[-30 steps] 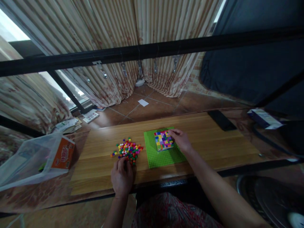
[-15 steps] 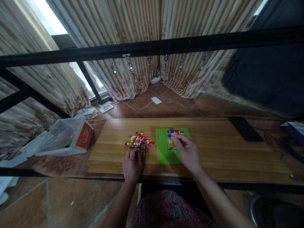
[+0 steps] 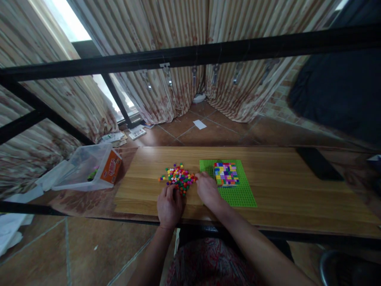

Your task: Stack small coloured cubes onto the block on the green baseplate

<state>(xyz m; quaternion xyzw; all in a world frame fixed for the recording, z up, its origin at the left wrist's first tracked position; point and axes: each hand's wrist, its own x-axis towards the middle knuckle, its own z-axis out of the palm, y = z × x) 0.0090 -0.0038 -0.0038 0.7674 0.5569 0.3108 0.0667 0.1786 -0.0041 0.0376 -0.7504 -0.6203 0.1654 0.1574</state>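
A loose pile of small coloured cubes [image 3: 179,174] lies on the wooden table. My left hand [image 3: 169,206] rests at the near edge of the pile, its fingers curled; whatever is under the fingertips is hidden. At the pile's right edge is my right hand [image 3: 207,188], fingers pinched together by the cubes; I cannot make out what they hold. To its right lies a green studded baseplate [image 3: 238,197], partly covered by that hand and forearm. On the baseplate stands a square block of many-coloured cubes [image 3: 226,174].
A clear plastic bin [image 3: 80,167] with an orange label stands left of the wooden table [image 3: 276,186]. A dark flat object [image 3: 320,163] lies at the table's right. A black metal rail [image 3: 184,55] crosses in front of the curtains [image 3: 175,24].
My right hand has moved left from the block on the baseplate to the pile's edge, uncovering the block's top. My left hand stays by the pile. The view has shifted slightly.
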